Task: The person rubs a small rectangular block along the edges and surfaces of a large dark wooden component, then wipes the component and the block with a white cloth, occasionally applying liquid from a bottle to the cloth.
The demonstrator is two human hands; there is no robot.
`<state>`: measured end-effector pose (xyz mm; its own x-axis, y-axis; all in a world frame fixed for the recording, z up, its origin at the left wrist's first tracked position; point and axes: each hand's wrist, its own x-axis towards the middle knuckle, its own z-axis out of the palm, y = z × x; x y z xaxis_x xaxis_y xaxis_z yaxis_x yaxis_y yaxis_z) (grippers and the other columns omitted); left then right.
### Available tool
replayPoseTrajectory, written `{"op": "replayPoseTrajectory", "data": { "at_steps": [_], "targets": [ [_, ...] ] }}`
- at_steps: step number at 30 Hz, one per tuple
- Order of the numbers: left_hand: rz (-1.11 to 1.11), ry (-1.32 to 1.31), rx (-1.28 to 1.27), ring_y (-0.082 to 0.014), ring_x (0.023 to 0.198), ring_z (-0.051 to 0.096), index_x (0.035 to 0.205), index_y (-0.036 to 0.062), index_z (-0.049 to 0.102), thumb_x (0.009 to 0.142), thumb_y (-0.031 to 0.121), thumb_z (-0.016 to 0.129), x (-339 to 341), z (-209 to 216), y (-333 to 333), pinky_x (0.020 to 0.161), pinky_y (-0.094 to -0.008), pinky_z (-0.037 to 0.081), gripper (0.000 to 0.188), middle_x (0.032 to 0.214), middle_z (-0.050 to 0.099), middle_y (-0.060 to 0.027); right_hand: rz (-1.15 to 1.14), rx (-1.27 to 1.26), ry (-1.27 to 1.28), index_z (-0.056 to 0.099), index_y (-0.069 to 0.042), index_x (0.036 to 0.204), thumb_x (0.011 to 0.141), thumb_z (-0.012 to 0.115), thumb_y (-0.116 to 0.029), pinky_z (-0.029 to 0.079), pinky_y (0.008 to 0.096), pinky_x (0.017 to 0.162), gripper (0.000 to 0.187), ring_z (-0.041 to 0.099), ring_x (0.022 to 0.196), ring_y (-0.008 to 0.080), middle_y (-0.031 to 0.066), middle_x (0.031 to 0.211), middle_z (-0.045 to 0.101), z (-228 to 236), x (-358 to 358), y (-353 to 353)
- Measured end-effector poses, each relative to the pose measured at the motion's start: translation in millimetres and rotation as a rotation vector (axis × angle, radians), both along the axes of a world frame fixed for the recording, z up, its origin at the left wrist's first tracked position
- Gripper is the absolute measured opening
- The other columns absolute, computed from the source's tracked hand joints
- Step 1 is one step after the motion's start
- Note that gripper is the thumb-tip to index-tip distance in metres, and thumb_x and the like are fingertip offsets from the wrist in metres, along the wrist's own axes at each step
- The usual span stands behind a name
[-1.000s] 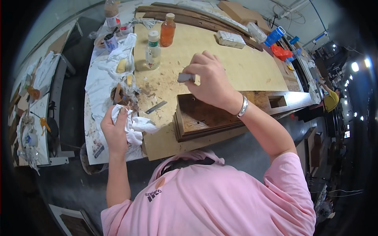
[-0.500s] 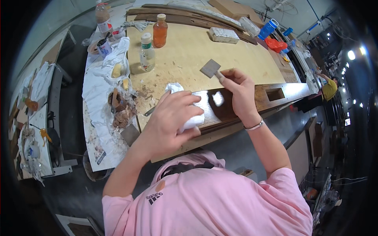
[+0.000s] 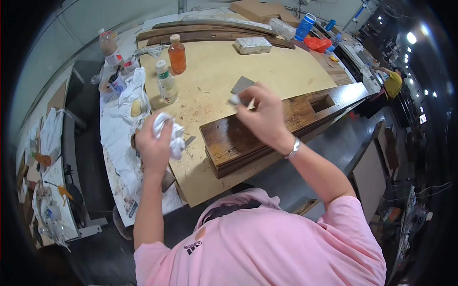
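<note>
Ok so, reading the view as a clock face: left hand (image 3: 155, 145) is at 9 o'clock, closed on a crumpled white rag (image 3: 170, 136) that bulges out past the thumb; right hand (image 3: 262, 117) is just off the middle toward 1 or 2, bent over, thumb and fingertips pinching a small pale piece (image 3: 234, 99) (blurry, so no clue what it actually is); right next to those fingers there's a flat grey square (image 3: 242, 85), and I honestly can't tell if it's touching them or just lying on the pale tabletop (image 3: 296, 62); the brown wooden beam (image 3: 229, 145) sits along the near side of that top, from dead centre out toward 2 or 3 o'clock, with a dark rectangular slot (image 3: 322, 103) at 2; the right hand is above its near-left end, can't say whether it touches; silver bracelet (image 3: 292, 148) on that wrist btw; a thin flat strip (image 3: 190, 141) lies just beside the rag, on its 3 o'clock side; a bottle of orange liquid (image 3: 177, 59) stands at 11, with a clear bottle (image 3: 167, 88) near it at about 10:30; whitish block (image 3: 253, 46) just past 12, long dark strips (image 3: 214, 35) at 12; blue bottle (image 3: 305, 27) at 1, red bag (image 3: 317, 44) between 1 and 2; spread white fabric (image 3: 117, 126) covers the 9-to-10 side; someone in a yellow top (image 3: 393, 82) is well apart at 2.
</note>
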<state>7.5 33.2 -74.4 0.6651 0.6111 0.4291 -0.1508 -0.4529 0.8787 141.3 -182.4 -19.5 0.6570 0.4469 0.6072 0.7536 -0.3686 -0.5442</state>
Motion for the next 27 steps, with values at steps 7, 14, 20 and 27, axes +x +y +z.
{"op": "replayPoseTrajectory", "data": {
  "at_steps": [7, 14, 20, 27],
  "targets": [
    [-0.111, 0.035, -0.036, -0.0091, 0.081, 0.058, 0.098, -0.0007, 0.067, 0.088, 0.003, 0.068, -46.9, -8.3, -3.6, 0.074, -0.0257, 0.046, 0.011, 0.089, 0.067, -0.0035, 0.086, -0.177, -0.133, 0.064, -0.002, 0.074, 0.074, 0.070, -0.013, 0.049, 0.0419, 0.061, 0.013, 0.061, 0.065, 0.0328, 0.0148, 0.078, 0.059, -1.1, -42.1, 44.1],
    [-0.028, -0.019, -0.272, -0.0078, 0.080, 0.056, 0.097, -0.0014, 0.067, 0.091, 0.004, 0.065, -64.1, -3.5, 2.0, 0.073, -0.0243, 0.045, 0.009, 0.087, 0.065, -0.0018, -0.159, -0.309, 0.044, 0.063, 0.000, 0.071, 0.074, 0.067, -0.014, 0.051, 0.0453, 0.070, 0.015, 0.063, 0.073, 0.0356, 0.0180, 0.078, 0.060, 8.8, -9.4, -3.2],
    [-0.116, -0.058, -0.106, -0.0086, 0.082, 0.058, 0.100, -0.0033, 0.066, 0.092, 0.004, 0.064, -44.4, 19.6, -7.2, 0.076, -0.0245, 0.046, 0.012, 0.089, 0.066, -0.0029, -0.035, -0.272, -0.011, 0.060, -0.002, 0.070, 0.074, 0.068, -0.016, 0.051, 0.0447, 0.068, 0.016, 0.061, 0.073, 0.0363, 0.0172, 0.079, 0.060, -1.0, -29.4, 24.5],
    [-0.072, -0.093, -0.139, -0.0095, 0.084, 0.060, 0.102, -0.0042, 0.066, 0.091, 0.003, 0.062, -50.8, 32.3, 12.2, 0.078, -0.0245, 0.047, 0.013, 0.095, 0.067, -0.0065, -0.599, -0.468, 0.015, 0.069, -0.004, 0.076, 0.078, 0.069, -0.025, 0.053, 0.0417, 0.072, 0.021, 0.066, 0.077, 0.0326, 0.0135, 0.085, 0.066, 6.7, 67.6, -116.9]
  ]
}}
